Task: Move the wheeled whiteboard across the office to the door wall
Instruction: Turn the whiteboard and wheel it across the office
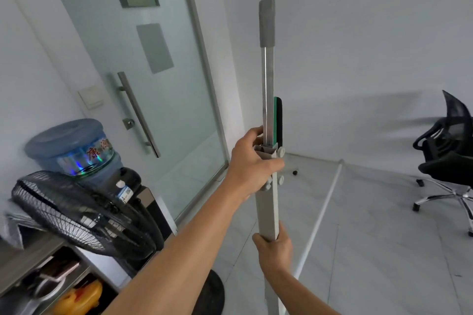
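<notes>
1. The whiteboard [268, 120] stands edge-on at centre, near the frosted glass door [143, 64] on the left wall.
2. The left hand [252, 161] is wrapped around its upright post at the knob joint; the right hand [275, 247] grips the post lower down.
3. The floor [371, 250] is pale grey tile (a thin white bar of the stand lies across it).
4. A black office chair [446, 151] sits far right; a fan [76, 215] and water dispenser [76, 151] crowd the near left.
</notes>
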Available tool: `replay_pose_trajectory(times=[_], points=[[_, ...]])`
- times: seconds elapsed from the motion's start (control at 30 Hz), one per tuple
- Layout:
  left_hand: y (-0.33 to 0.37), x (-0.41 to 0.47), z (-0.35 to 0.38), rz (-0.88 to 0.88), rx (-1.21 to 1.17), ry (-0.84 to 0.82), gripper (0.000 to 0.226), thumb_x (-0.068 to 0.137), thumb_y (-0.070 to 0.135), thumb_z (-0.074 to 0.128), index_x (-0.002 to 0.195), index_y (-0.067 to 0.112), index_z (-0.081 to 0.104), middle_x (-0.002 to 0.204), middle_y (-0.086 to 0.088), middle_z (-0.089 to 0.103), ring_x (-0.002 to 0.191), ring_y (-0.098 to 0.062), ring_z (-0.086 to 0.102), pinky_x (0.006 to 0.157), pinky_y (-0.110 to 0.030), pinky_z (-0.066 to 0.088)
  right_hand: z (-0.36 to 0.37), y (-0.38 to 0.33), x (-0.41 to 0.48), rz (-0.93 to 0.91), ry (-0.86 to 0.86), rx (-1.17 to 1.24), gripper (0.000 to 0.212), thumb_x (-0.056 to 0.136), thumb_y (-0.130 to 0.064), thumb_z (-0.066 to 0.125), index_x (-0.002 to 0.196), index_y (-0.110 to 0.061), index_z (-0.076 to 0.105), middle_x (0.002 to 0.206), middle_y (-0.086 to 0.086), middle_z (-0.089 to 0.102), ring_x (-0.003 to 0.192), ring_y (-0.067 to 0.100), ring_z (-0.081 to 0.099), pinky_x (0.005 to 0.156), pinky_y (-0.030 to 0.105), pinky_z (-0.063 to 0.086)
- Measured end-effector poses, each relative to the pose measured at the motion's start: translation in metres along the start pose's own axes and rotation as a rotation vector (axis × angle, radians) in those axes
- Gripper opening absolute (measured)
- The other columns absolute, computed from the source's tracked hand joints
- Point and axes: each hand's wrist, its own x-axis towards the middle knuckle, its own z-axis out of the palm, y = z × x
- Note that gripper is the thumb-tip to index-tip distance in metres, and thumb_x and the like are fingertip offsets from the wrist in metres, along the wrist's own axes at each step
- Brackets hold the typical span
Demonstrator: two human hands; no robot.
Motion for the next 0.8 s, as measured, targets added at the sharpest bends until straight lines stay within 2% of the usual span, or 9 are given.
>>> replay_pose_trajectory(times=[0.13, 0.27, 0.33, 0.4, 0.43, 0.57, 0.7, 0.8], points=[[-0.004, 0.021, -0.022, 0.011, 0.04, -0.01, 0.045, 0.072, -0.007, 0.064, 0.108, 0.019, 0.061, 0.077, -0.011, 0.055, 0.036, -0.014, 0.044, 0.039, -0.024, 0.042, 0.029, -0.003, 0.019, -0.005, 0.04, -0.019, 0.036, 0.073, -0.001, 0.064, 0.107, -0.009, 0.058, 0.075, 0.003, 0.054, 0.053, 0.015, 0.046, 0.033, 0.012, 0.035], [-0.011, 0.027, -0.048, 0.029, 0.057, -0.006, 0.041, 0.071, -0.007, 0.066, 0.099, 0.023, 0.061, 0.077, -0.015, 0.053, 0.043, -0.022, 0.045, 0.037, -0.024, 0.042, 0.058, 0.001, 0.023, -0.013, 0.025, -0.026, 0.046, 0.073, -0.004, 0.065, 0.116, -0.018, 0.056, 0.091, 0.006, 0.061, 0.061, 0.015, 0.053, 0.042, 0.015, 0.039], [-0.014, 0.026, -0.06, 0.039, 0.073, 0.009, 0.042, 0.069, -0.006, 0.067, 0.094, 0.027, 0.06, 0.079, -0.017, 0.056, 0.05, -0.032, 0.05, 0.039, -0.024, 0.042, 0.071, 0.003, 0.019, -0.02, 0.009, -0.025, 0.051, 0.072, -0.007, 0.065, 0.118, -0.025, 0.054, 0.098, 0.009, 0.062, 0.071, 0.021, 0.057, 0.051, 0.025, 0.044], [-0.019, 0.022, -0.076, 0.039, 0.067, 0.019, 0.044, 0.066, -0.003, 0.067, 0.091, 0.033, 0.061, 0.091, -0.023, 0.061, 0.06, -0.046, 0.056, 0.044, -0.026, 0.043, 0.086, 0.004, 0.012, -0.004, -0.003, -0.015, 0.055, 0.071, -0.008, 0.065, 0.122, -0.027, 0.052, 0.103, 0.009, 0.061, 0.079, 0.025, 0.059, 0.055, 0.028, 0.046], [-0.02, 0.019, -0.084, 0.041, 0.063, 0.021, 0.045, 0.065, -0.003, 0.067, 0.089, 0.035, 0.061, 0.095, -0.024, 0.061, 0.061, -0.046, 0.057, 0.045, -0.029, 0.044, 0.094, 0.004, 0.008, 0.006, -0.009, -0.008, 0.057, 0.072, -0.008, 0.065, 0.124, -0.026, 0.052, 0.105, 0.009, 0.06, 0.08, 0.025, 0.06, 0.055, 0.026, 0.046], [-0.027, 0.0, -0.119, 0.044, 0.072, 0.032, 0.043, 0.068, -0.005, 0.066, 0.089, 0.032, 0.06, 0.074, -0.009, 0.056, 0.052, -0.026, 0.049, 0.048, -0.032, 0.048, 0.125, 0.011, -0.015, 0.04, -0.022, -0.015, 0.052, 0.072, -0.007, 0.065, 0.123, -0.014, 0.055, 0.106, 0.017, 0.06, 0.071, 0.02, 0.052, 0.048, 0.02, 0.042], [-0.034, -0.028, -0.156, 0.034, 0.067, 0.037, 0.042, 0.07, -0.004, 0.067, 0.092, 0.031, 0.06, 0.073, -0.006, 0.057, 0.056, -0.025, 0.053, 0.044, -0.028, 0.049, 0.152, 0.018, -0.049, 0.067, -0.033, -0.01, 0.042, 0.073, -0.008, 0.064, 0.113, -0.015, 0.056, 0.109, 0.013, 0.058, 0.069, 0.018, 0.052, 0.049, 0.02, 0.041], [-0.038, -0.05, -0.181, 0.042, 0.066, 0.04, 0.04, 0.071, -0.005, 0.069, 0.097, 0.025, 0.062, 0.07, 0.002, 0.055, 0.057, -0.02, 0.054, 0.044, -0.025, 0.05, 0.168, 0.017, -0.078, 0.044, -0.039, -0.004, 0.057, 0.079, -0.005, 0.066, 0.132, -0.02, 0.052, 0.115, 0.006, 0.056, 0.076, 0.012, 0.057, 0.053, 0.015, 0.043]])
